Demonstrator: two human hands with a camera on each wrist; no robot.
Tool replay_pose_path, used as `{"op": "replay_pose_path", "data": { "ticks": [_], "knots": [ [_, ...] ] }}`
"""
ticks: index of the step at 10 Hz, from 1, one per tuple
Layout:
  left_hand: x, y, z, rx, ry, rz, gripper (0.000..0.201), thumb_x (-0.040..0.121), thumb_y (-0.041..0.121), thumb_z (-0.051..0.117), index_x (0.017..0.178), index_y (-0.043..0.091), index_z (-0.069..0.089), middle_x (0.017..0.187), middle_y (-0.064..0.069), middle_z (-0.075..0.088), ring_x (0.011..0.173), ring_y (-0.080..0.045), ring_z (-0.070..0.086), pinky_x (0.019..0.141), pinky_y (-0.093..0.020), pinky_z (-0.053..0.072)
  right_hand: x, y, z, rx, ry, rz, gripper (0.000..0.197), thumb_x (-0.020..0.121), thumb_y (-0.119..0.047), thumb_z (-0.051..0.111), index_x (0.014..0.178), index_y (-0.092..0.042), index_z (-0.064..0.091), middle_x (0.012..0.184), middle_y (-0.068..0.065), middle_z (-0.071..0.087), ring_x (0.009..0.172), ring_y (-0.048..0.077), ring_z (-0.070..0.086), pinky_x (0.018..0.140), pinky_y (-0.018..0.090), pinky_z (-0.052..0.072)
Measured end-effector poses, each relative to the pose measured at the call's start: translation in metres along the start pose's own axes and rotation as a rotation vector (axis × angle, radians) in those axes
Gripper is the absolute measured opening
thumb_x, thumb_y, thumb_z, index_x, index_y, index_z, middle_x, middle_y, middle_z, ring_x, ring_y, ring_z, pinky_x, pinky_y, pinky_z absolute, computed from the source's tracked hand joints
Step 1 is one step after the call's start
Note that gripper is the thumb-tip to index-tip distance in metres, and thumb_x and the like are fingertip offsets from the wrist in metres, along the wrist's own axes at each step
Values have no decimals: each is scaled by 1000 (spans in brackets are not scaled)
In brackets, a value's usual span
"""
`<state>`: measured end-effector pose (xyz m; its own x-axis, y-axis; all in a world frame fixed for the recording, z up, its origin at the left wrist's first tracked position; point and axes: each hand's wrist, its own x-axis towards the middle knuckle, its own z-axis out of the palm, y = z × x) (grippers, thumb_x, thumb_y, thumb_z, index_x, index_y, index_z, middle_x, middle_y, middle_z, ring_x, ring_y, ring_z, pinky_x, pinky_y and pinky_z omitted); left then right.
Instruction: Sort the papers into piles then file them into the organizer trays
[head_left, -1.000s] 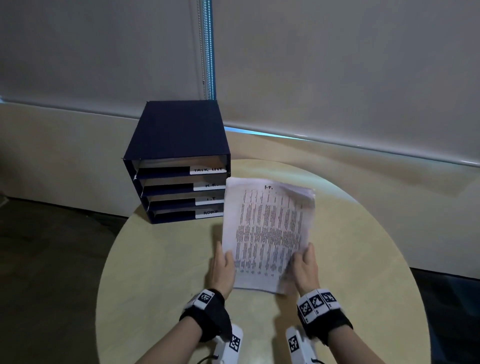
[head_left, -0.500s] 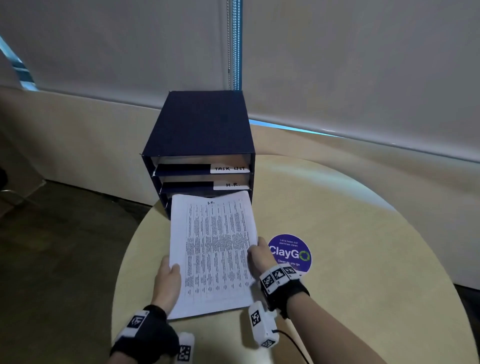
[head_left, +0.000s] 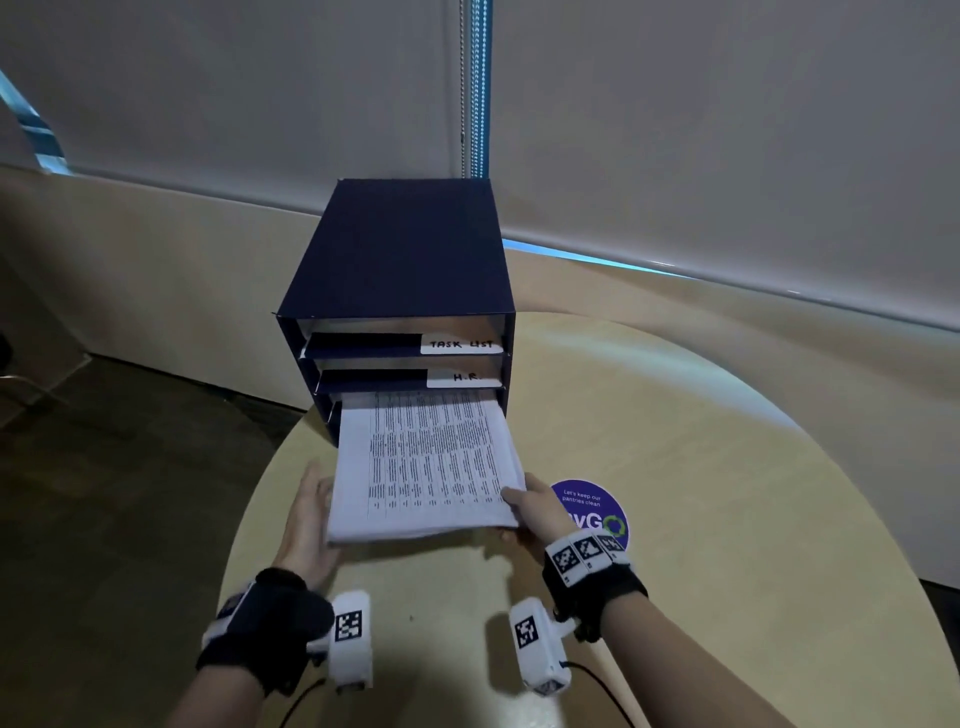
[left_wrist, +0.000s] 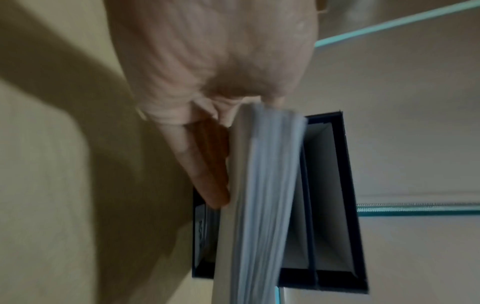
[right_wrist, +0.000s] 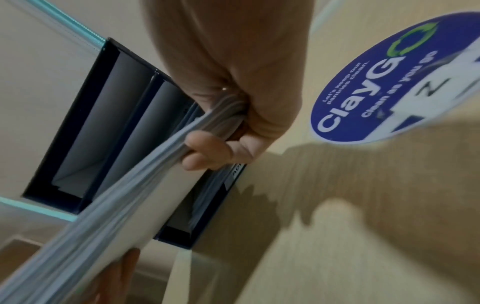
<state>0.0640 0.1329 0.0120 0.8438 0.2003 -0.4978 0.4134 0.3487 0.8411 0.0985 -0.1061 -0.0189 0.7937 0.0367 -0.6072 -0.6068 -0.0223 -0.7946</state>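
Note:
A dark blue organizer (head_left: 405, 249) with stacked trays stands at the table's far left edge. Its top two trays are labelled TASK LIST (head_left: 461, 344) and H.R. (head_left: 466, 378). Both hands hold a thick stack of printed papers (head_left: 426, 467) level, and its far end is inside the third slot, just under the H.R. tray. My left hand (head_left: 317, 499) holds the near left corner, fingers straight beneath the stack (left_wrist: 259, 205). My right hand (head_left: 519, 512) pinches the near right corner, thumb on top and fingers curled below the sheets (right_wrist: 124, 205). The lower trays are hidden behind the stack.
The round pale wooden table (head_left: 675, 467) carries a round purple sticker (head_left: 592, 506) just right of my right hand. Behind the organizer are a low beige ledge and a blind with a bead chain (head_left: 472, 104). Dark floor lies to the left.
The stack has moved left from beside the organizer, lined up with its front, then slid forward so its far end is in the third slot. Both hands moved with it.

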Motion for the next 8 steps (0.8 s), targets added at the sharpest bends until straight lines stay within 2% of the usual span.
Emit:
{"op": "replay_pose_path", "data": {
  "ticks": [1, 2, 3, 4, 5, 6, 7, 8],
  "knots": [
    [-17, -13, 10, -152, -55, -11, 61, 93, 63, 32, 110, 12, 60, 98, -19, 72, 81, -34, 70, 67, -43, 59, 10, -16, 6, 15, -4, -18, 34, 90, -5, 47, 124, -3, 47, 104, 18, 61, 71, 27, 61, 41, 26, 47],
    [-8, -26, 33, -51, -74, -29, 38, 100, 33, 45, 126, 5, 49, 96, -23, 67, 68, -29, 70, 53, -33, 58, 6, -26, 8, -18, -27, 11, 32, 90, -10, 49, 123, -10, 47, 98, 13, 63, 69, 28, 65, 40, 25, 46],
    [17, -24, 51, 10, -14, -39, 29, 101, 18, 44, 124, 0, 49, 78, -13, 59, 59, -19, 58, 50, -27, 51, -12, -23, -1, -25, -44, 15, 24, 93, -18, 51, 114, -10, 47, 88, 12, 62, 53, 22, 64, 39, 21, 43],
    [46, -8, 67, 10, 4, -47, 30, 102, 23, 42, 120, 0, 51, 72, -6, 54, 59, -14, 48, 58, -26, 39, -36, -2, -21, 51, -32, 16, 25, 94, -19, 52, 115, -7, 48, 84, 14, 60, 53, 24, 60, 40, 23, 44],
    [78, 10, 83, -90, 24, -52, 28, 100, 12, 48, 121, -5, 52, 97, -15, 66, 86, -19, 66, 80, -27, 53, -63, 27, -44, 170, -4, 29, 27, 92, -20, 55, 111, -1, 52, 85, 19, 62, 64, 32, 64, 52, 34, 54],
    [103, 18, 92, -125, 13, -32, 40, 98, -8, 37, 137, -12, 35, 141, -26, 45, 130, -32, 48, 105, -33, 43, -90, 49, -68, 236, 67, 40, 25, 88, -18, 60, 104, 1, 59, 90, 27, 67, 73, 41, 65, 66, 46, 53],
    [108, 21, 98, -134, 26, -8, 43, 99, -9, 31, 142, -9, 29, 138, -29, 45, 123, -35, 52, 105, -36, 42, -117, 62, -88, 272, 123, 56, 22, 84, -11, 64, 99, 5, 62, 88, 31, 67, 79, 50, 64, 73, 50, 52],
    [88, 6, 87, 78, 24, 20, 42, 100, 0, 38, 141, 11, 35, 123, -22, 57, 105, -33, 63, 90, -40, 52, -143, 78, -89, 241, 207, 8, 33, 70, -9, 73, 94, 11, 61, 80, 34, 65, 72, 43, 65, 57, 34, 55]
  ]
}}
